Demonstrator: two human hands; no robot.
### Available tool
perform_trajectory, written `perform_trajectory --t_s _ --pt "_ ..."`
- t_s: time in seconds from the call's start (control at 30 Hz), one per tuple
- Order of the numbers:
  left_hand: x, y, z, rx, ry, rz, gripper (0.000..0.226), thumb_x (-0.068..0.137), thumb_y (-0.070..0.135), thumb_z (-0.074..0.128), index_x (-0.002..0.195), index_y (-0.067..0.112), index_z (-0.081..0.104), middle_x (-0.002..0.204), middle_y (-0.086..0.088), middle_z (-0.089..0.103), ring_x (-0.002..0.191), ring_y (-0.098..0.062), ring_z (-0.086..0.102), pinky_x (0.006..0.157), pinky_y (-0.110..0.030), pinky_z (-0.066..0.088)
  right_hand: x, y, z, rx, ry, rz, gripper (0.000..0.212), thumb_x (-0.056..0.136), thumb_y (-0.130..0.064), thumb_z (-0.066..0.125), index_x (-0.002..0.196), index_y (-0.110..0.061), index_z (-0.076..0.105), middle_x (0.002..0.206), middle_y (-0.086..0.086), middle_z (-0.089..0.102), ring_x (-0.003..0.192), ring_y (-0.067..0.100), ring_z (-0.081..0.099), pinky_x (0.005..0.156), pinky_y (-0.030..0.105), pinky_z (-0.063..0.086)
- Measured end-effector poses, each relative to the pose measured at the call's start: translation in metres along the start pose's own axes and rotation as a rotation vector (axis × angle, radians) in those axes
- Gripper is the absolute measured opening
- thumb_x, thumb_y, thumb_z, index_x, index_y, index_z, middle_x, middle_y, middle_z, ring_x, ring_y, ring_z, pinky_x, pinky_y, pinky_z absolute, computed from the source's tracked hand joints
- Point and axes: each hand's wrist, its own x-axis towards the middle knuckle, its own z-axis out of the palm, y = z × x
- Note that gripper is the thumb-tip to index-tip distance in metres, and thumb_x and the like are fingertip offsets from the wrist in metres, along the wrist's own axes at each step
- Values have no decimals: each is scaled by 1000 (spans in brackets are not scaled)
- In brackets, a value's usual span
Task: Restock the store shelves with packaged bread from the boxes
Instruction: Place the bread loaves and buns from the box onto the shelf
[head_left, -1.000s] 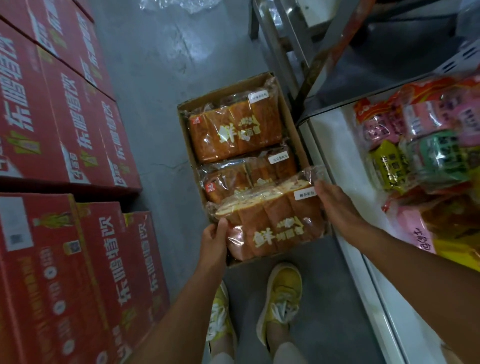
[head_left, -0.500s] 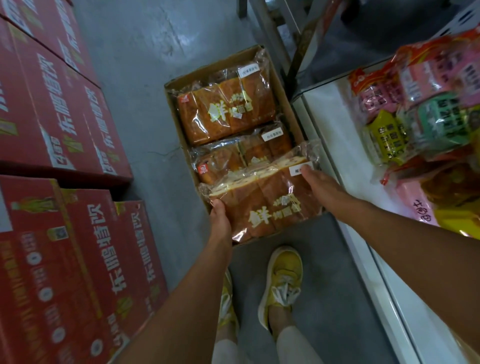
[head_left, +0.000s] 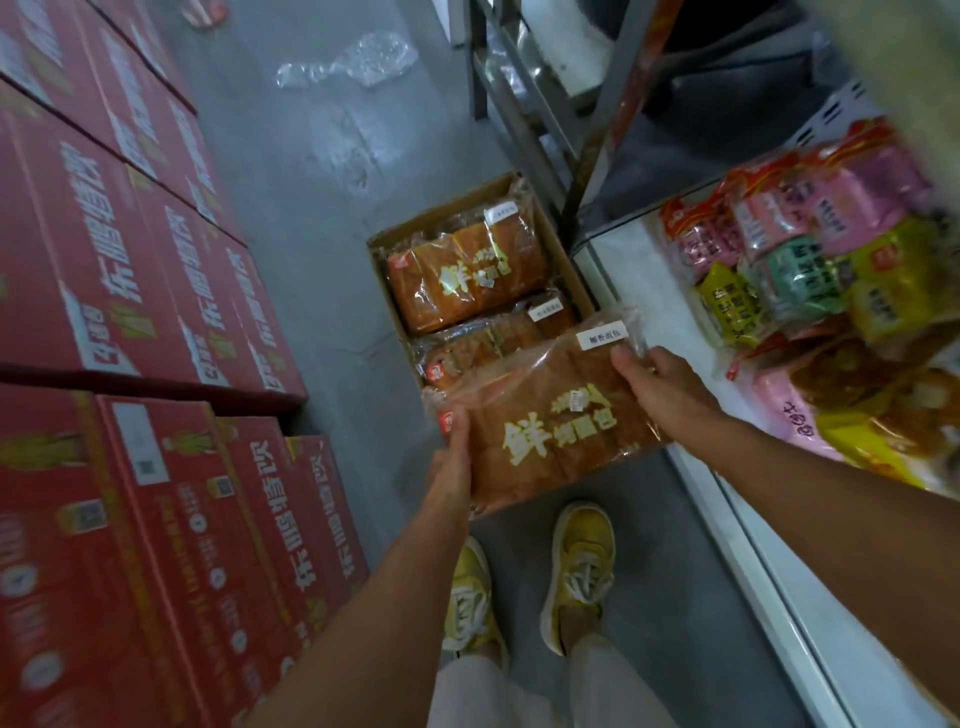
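Both hands hold 1 clear-wrapped loaf of bread (head_left: 550, 421) above the near end of the cardboard box (head_left: 382, 249) on the grey floor (head_left: 322, 156). The left hand (head_left: 451, 467) grasps the loaf's left end, thumb across the top of the wrapper and fingers under it; the right hand (head_left: 660, 387) grasps the right end, its fingers curled over the crinkled wrapper edge just beside a white label. The loaf lies flat, printed face up, and covers the box's near edge. In the box 2 more wrapped loaves (head_left: 467, 280) lie side by side, 1 at the far end and 1 in the middle, partly under the held loaf. To the right, the white shelf (head_left: 623, 275) carries a heap of coloured bread packets (head_left: 810, 270) toward its back; its front edge runs just beside the box. Stacked red cartons (head_left: 130, 291) fill the left side. Crumpled clear plastic (head_left: 358, 57) lies on the floor beyond the box. 2 yellow shoes (head_left: 579, 566) stand below the loaf.
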Motion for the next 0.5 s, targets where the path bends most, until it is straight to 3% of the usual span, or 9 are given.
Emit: perform_trajectory --t_s 0.1,0.2,0.3,0.37,0.5 --pt "-25 20 -12 75 64 81 109 35 102 57 113 27 62 119 -4 65 108 -31 63 95 -54 52 -31 -19 -14 69 53 12 60 90 -70 37 111 -16 54 111 7 61 104 31 59 95 48 47" --pt "-109 71 -15 98 81 179 90 38 99 55 91 26 57 107 -4 62 102 -30 62 93 -51 52 -66 -38 -36 228 89 25 66 80 -77 42 107 -18 54 112 10 63 101 31 61 92 50 51" --pt "-159 105 -21 122 56 233 106 42 93 57 111 13 57 113 -9 63 100 -30 63 83 -44 55 -103 -63 -64 384 112 43 74 77 -76 52 122 -17 52 117 8 60 102 28 60 92 46 52" --pt "-188 127 -24 109 62 292 113 42 92 62 117 9 55 113 -11 65 94 -28 66 77 -41 57 -127 -82 -85 448 101 15 65 84 -66 56 123 -15 54 114 8 60 98 25 59 87 38 51" --pt "-245 169 -30 85 11 391 78 70 79 62 109 12 54 99 -5 63 80 -22 62 90 -46 55 -178 -121 -129 561 43 -75 60 71 -72 65 104 -22 67 103 2 68 92 18 64 87 38 53"
